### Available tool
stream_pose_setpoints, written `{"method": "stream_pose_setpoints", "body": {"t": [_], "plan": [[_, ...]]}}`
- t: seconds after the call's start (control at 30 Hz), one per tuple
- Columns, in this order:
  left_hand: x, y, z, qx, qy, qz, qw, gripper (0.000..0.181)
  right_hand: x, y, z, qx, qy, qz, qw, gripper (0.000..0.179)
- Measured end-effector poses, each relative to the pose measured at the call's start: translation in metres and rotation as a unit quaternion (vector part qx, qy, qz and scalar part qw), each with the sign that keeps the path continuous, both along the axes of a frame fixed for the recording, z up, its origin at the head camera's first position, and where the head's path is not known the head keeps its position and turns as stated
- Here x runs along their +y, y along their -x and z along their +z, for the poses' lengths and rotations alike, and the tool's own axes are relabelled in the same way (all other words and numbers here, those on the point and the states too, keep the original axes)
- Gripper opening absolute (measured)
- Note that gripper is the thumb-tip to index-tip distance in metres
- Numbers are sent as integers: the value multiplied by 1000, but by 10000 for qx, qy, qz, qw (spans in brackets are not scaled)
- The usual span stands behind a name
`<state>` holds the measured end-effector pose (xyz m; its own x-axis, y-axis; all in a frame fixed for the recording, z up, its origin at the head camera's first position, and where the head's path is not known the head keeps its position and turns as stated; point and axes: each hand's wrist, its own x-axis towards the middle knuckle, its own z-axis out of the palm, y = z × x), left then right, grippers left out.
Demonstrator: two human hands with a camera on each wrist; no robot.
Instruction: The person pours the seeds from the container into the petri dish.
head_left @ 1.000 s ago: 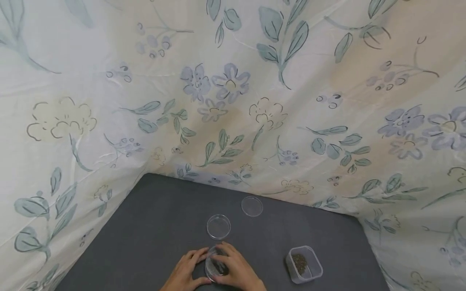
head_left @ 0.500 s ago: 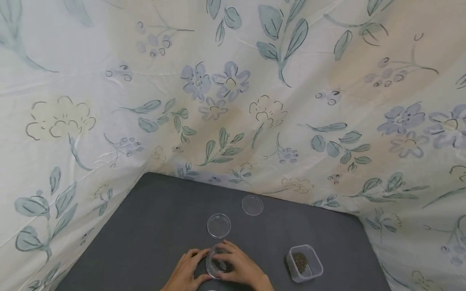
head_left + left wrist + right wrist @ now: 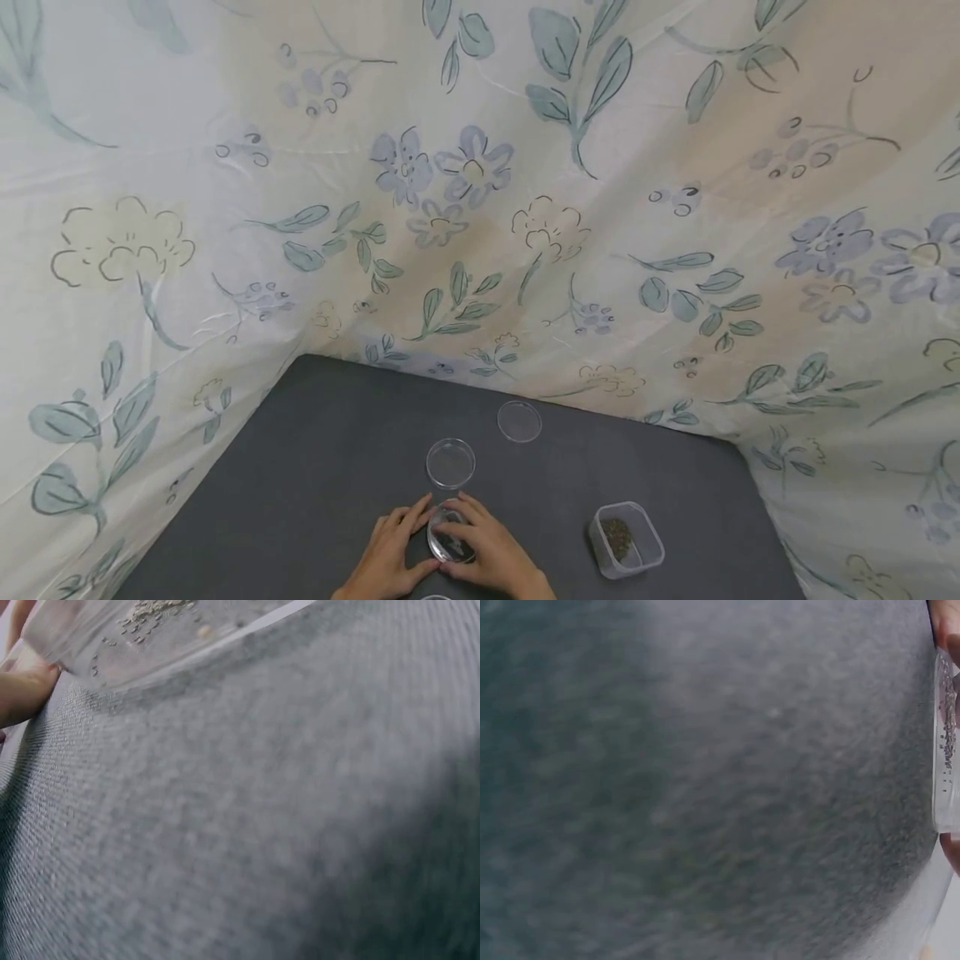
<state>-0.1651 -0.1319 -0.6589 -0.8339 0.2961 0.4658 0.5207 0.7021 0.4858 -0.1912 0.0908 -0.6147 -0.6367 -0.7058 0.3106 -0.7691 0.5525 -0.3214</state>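
Observation:
A clear round petri dish [image 3: 444, 557] is held between both hands near the front of the dark table in the head view. My left hand [image 3: 386, 557] grips its left rim, thumb at the near side and fingers at the far side. From the right, my right hand [image 3: 491, 546] curls over it, fingertips on the far rim and thumb on the near one. Small seed-like grains lie inside the dish [image 3: 943, 802] in the right wrist view. Pale grains also show in a clear dish [image 3: 120, 664] at the top of the left wrist view, beside a thumb [image 3: 26, 694].
Behind the hands lies another petri dish [image 3: 450, 464], with a flat clear disc [image 3: 519, 422] farther back. A square plastic tub [image 3: 626, 542] with brown grains stands at right. A pale rim [image 3: 435, 597] shows at the bottom edge. Floral cloth [image 3: 480, 275] surrounds the table.
The held dish has shifted slightly right, and the left fingers have closed in along its far rim. A pale rim has come into view at the bottom edge.

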Motion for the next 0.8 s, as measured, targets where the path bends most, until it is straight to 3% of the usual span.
{"method": "stream_pose_setpoints", "body": {"t": [0.1, 0.17, 0.3, 0.43, 0.5, 0.67, 0.8], "plan": [[0, 1, -1, 125, -108, -135, 9998, 88, -1, -1, 0, -5, -115, -89, 9999, 47], [-1, 1, -1, 26, -151, -212, 9997, 88, -1, -1, 1, -95, -189, -90, 9997, 47], [-4, 2, 3, -525, -164, -461, 9974, 84, 1, -2, 2, -326, -206, 13, 9993, 45], [-11, 6, 12, -1074, -313, -756, 9908, 67, 3, -4, 2, -499, -134, 178, 9985, 45], [-15, 14, 16, -1118, -536, -746, 9895, 60, 3, -5, 1, -563, -97, 229, 9981, 46], [-16, 51, 23, -951, -899, -175, 9912, 44, -3, -8, -6, -645, -65, 339, 9973, 50], [-10, 78, 23, -1376, -571, -135, 9888, 67, -7, -13, -13, -1375, -85, 400, 9897, 53]]}}
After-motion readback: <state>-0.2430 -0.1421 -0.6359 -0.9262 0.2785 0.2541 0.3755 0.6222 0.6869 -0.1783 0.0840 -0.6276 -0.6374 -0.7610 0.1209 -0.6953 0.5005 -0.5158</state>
